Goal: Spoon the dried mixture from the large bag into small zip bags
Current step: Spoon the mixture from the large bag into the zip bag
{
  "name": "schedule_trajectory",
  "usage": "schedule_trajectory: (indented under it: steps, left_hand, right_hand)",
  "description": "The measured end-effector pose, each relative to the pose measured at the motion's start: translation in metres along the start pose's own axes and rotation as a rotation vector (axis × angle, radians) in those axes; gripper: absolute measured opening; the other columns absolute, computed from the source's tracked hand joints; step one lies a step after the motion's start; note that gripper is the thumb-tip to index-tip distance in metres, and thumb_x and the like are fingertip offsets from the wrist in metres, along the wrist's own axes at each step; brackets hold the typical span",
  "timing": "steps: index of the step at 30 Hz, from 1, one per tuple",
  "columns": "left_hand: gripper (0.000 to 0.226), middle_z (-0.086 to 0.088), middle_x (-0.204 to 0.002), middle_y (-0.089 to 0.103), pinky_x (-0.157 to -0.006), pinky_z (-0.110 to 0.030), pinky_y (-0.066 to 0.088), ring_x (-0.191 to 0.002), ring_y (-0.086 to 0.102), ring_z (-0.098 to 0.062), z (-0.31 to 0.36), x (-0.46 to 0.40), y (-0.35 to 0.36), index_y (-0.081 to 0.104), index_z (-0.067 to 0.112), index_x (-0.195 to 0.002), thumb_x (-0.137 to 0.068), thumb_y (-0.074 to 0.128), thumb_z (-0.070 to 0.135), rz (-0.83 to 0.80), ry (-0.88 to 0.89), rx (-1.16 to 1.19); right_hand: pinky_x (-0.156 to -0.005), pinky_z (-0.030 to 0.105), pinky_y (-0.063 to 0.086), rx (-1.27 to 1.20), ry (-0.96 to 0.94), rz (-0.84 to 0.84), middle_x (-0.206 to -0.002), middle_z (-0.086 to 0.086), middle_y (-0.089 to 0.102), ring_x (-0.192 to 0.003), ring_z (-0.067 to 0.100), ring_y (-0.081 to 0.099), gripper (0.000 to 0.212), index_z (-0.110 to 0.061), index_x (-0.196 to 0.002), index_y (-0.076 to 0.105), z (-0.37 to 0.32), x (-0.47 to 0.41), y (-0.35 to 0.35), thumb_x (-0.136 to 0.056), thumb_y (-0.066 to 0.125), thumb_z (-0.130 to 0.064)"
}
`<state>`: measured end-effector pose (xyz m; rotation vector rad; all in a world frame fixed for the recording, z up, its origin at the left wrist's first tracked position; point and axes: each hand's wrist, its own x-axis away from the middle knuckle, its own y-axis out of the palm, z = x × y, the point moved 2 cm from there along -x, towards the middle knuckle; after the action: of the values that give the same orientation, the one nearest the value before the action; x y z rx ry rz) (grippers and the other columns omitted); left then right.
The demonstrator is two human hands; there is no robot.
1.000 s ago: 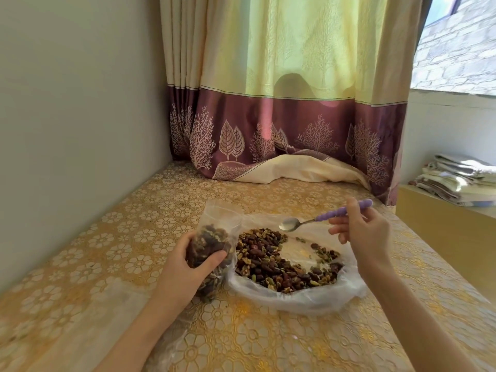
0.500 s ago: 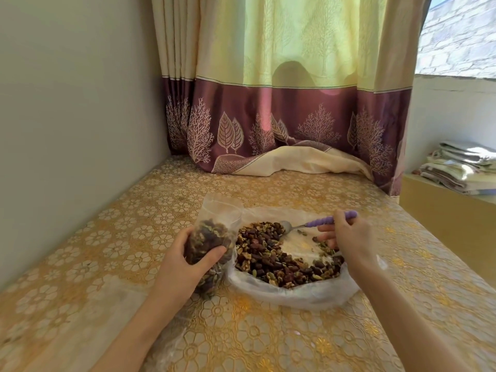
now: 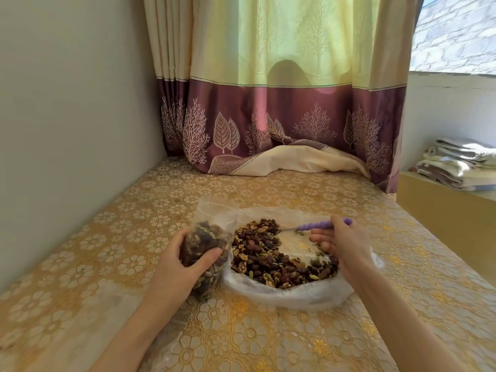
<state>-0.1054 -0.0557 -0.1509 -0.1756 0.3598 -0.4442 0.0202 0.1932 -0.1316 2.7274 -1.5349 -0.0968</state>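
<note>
Head view, spoon (image 3: 314,227) pinched in right fingers (image 3: 320,233), bowl seemingly in mixture (image 3: 271,256)

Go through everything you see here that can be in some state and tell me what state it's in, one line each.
small zip bag: open at the top, upright, partly filled with mixture, gripped by the left hand.
large bag: open, lying on the table, mixture heaped inside, a bare patch in the middle.
spoon: purple handle held by the right hand, bowl dug into the mixture.
curtain: drawn, hem bunched on the table.
</note>
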Motion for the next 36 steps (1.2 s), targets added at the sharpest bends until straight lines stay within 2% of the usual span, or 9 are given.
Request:
schedule_trajectory:
  steps: [3, 6, 13, 16, 20, 24, 27, 33, 36]
  left_hand:
    - [0.048, 0.016, -0.098, 0.062, -0.065, -0.012, 0.041, -0.088, 0.057, 0.004, 0.001, 0.000, 0.000, 0.052, 0.039, -0.099, -0.056, 0.067, 0.052, 0.002, -0.004, -0.019]
    - [0.054, 0.013, -0.099, 0.063, -0.065, -0.012, 0.041, -0.089, 0.057, 0.003, 0.001, 0.000, -0.001, 0.054, 0.033, -0.105, -0.057, 0.067, 0.051, 0.003, -0.002, -0.026]
    - [0.044, 0.016, -0.095, 0.063, -0.059, -0.008, 0.041, -0.082, 0.057, 0.010, 0.002, 0.002, -0.001, 0.052, 0.041, -0.095, -0.056, 0.067, 0.051, 0.001, -0.014, -0.019]
    - [0.045, 0.015, -0.096, 0.063, -0.058, -0.007, 0.042, -0.081, 0.057, 0.009, 0.003, 0.002, -0.001, 0.052, 0.040, -0.096, -0.056, 0.068, 0.051, 0.003, -0.007, -0.022]
    - [0.048, 0.013, -0.098, 0.063, -0.064, -0.011, 0.041, -0.087, 0.056, 0.005, 0.002, 0.002, 0.000, 0.052, 0.039, -0.099, -0.055, 0.068, 0.051, 0.004, -0.002, -0.009]
    - [0.047, 0.014, -0.096, 0.063, -0.059, -0.009, 0.043, -0.082, 0.058, 0.010, 0.003, 0.002, -0.001, 0.052, 0.039, -0.096, -0.054, 0.067, 0.052, 0.004, 0.003, -0.007]
    - [0.045, 0.015, -0.094, 0.063, -0.058, -0.007, 0.043, -0.080, 0.057, 0.014, 0.002, 0.002, -0.001, 0.052, 0.039, -0.096, -0.055, 0.067, 0.052, 0.005, 0.005, -0.016]
    - [0.042, 0.019, -0.092, 0.060, -0.056, -0.005, 0.043, -0.078, 0.055, 0.018, 0.003, 0.003, -0.001, 0.050, 0.041, -0.092, -0.055, 0.067, 0.052, 0.010, 0.009, -0.019]
    - [0.042, 0.019, -0.093, 0.060, -0.059, -0.008, 0.041, -0.081, 0.055, 0.011, 0.003, 0.002, -0.001, 0.049, 0.043, -0.092, -0.054, 0.067, 0.052, 0.015, 0.013, -0.023]
  right_hand:
    - [-0.039, 0.015, 0.046, -0.031, 0.026, 0.038, -0.060, 0.009, 0.071, -0.047, 0.012, 0.063, 0.046, -0.002, -0.064, 0.068, -0.002, 0.001, -0.006, -0.100, 0.042, -0.016]
    - [-0.040, 0.015, 0.046, -0.049, 0.032, 0.037, -0.058, 0.007, 0.070, -0.046, 0.010, 0.063, 0.041, 0.003, -0.074, 0.067, -0.006, 0.001, -0.009, -0.099, 0.042, -0.016]
    - [-0.038, 0.015, 0.043, -0.120, -0.028, 0.030, -0.056, 0.005, 0.069, -0.044, 0.008, 0.060, 0.040, 0.002, -0.072, 0.064, -0.031, 0.005, -0.011, -0.100, 0.040, -0.014]
    - [-0.038, 0.014, 0.041, -0.157, -0.086, -0.007, -0.058, 0.006, 0.070, -0.044, 0.007, 0.059, 0.041, 0.004, -0.075, 0.064, -0.048, 0.008, -0.006, -0.100, 0.040, -0.018]
    - [-0.037, 0.014, 0.040, -0.213, -0.159, -0.077, -0.058, 0.006, 0.070, -0.043, 0.006, 0.059, 0.045, -0.003, -0.065, 0.063, -0.070, 0.017, 0.006, -0.100, 0.040, -0.019]
    - [-0.036, 0.013, 0.037, -0.223, -0.190, -0.190, -0.060, 0.008, 0.071, -0.043, 0.007, 0.058, 0.056, -0.007, -0.055, 0.066, -0.081, 0.032, 0.025, -0.102, 0.039, -0.020]
    - [-0.036, 0.014, 0.037, -0.208, -0.203, -0.243, -0.059, 0.007, 0.070, -0.044, 0.008, 0.058, 0.049, -0.003, -0.062, 0.063, -0.085, 0.044, 0.038, -0.102, 0.039, -0.019]
    - [-0.039, 0.020, 0.040, -0.052, -0.503, -0.267, -0.069, 0.004, 0.074, -0.049, 0.013, 0.059, 0.042, -0.008, -0.066, 0.063, -0.090, 0.059, 0.051, -0.101, 0.041, -0.014]
    - [-0.041, 0.026, 0.040, 0.005, -0.615, -0.258, -0.071, 0.000, 0.074, -0.050, 0.015, 0.060, 0.038, -0.014, -0.065, 0.064, -0.091, 0.062, 0.052, -0.097, 0.043, -0.014]
